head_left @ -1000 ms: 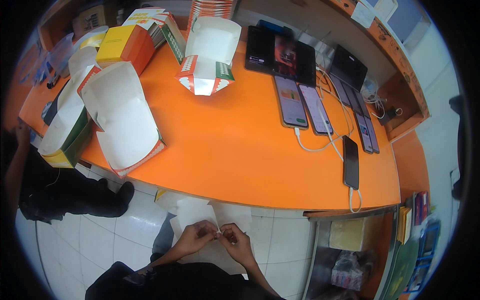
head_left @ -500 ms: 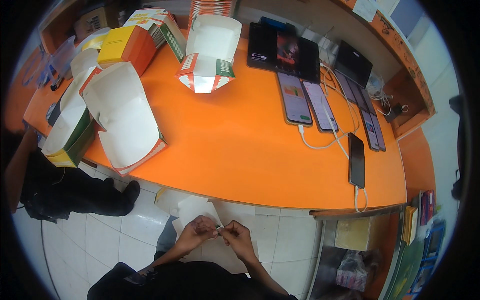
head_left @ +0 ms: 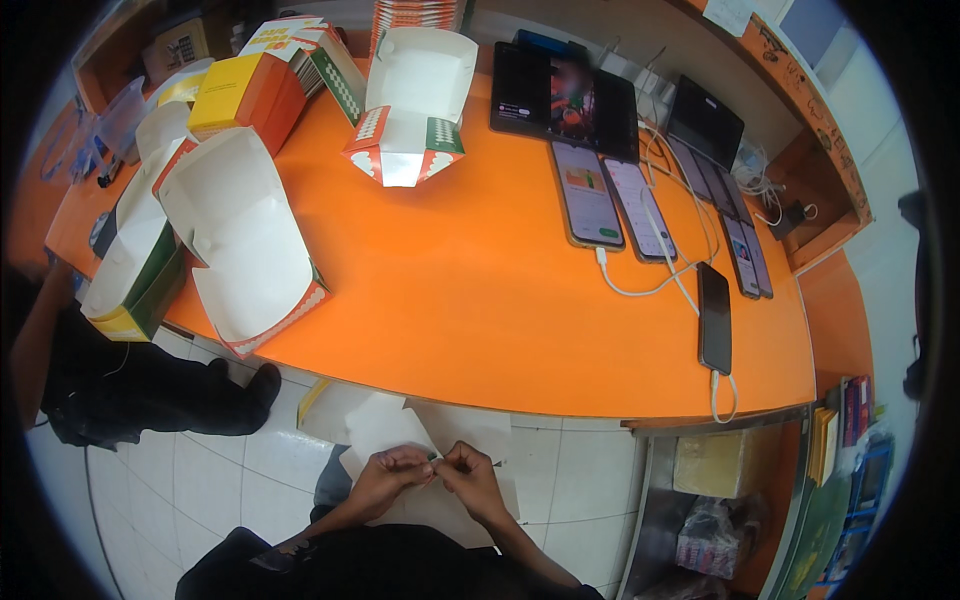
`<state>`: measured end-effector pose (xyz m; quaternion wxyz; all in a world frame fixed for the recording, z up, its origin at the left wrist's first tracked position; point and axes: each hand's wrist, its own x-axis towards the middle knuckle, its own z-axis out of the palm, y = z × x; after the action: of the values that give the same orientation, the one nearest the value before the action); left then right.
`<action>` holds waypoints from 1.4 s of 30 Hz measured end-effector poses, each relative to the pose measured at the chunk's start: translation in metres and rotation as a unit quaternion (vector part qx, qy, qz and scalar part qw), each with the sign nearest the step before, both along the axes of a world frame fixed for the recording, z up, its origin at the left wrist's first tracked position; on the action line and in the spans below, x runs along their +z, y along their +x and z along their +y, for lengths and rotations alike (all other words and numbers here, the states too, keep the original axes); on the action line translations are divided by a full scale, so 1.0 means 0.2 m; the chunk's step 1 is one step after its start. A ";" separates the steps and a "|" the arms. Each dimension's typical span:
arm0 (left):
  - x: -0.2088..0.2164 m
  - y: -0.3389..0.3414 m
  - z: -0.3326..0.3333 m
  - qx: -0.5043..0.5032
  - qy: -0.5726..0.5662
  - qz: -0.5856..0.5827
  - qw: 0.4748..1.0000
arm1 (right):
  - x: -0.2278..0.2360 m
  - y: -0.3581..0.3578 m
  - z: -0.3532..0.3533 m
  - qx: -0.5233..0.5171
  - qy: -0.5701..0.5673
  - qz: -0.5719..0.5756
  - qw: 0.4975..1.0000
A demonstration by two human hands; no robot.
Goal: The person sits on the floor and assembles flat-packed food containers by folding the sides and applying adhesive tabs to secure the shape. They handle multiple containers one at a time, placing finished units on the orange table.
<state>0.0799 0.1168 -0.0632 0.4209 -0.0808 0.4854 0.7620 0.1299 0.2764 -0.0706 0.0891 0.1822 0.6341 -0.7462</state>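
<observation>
Below the front edge of the orange table, a partly folded white-lined paper food box (head_left: 385, 424) lies spread over my lap. My left hand (head_left: 392, 480) and my right hand (head_left: 470, 484) meet at its near edge, fingertips pinched on a small green-tinted corner of it. Part of the box is covered by both hands. On the table, an open food box (head_left: 245, 235) with red and white sides stands at the left. Another open box (head_left: 415, 135), red and green outside, is farther back.
A yellow-orange box (head_left: 245, 100), more cartons and a stack of flat cartons (head_left: 415, 15) stand at the back left. Phones (head_left: 588, 195) and a tablet (head_left: 565, 100) with white cables (head_left: 630, 293) occupy the right. Another person's dark-clothed legs (head_left: 160, 390) are at left.
My hands stay pinched together on the box corner, with slight finger movement. The white panel of the box has shifted a little to the left. The view has moved slightly.
</observation>
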 end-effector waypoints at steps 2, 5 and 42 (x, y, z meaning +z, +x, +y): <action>0.01 -0.01 0.00 0.001 -0.008 -0.004 1.000 | 0.01 0.00 0.01 0.009 -0.024 -0.004 1.000; 0.01 -0.02 -0.01 -0.010 -0.006 -0.012 1.000 | 0.02 -0.01 0.01 0.022 -0.061 -0.024 0.998; -0.05 -0.07 0.00 -0.125 -0.248 0.345 0.897 | -0.01 -0.06 -0.05 0.093 0.235 0.044 0.966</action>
<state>0.0654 0.1169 -0.0734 0.2852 0.1468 0.7792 0.5385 0.1171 0.2660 -0.0718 0.0847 0.1056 0.8093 -0.5716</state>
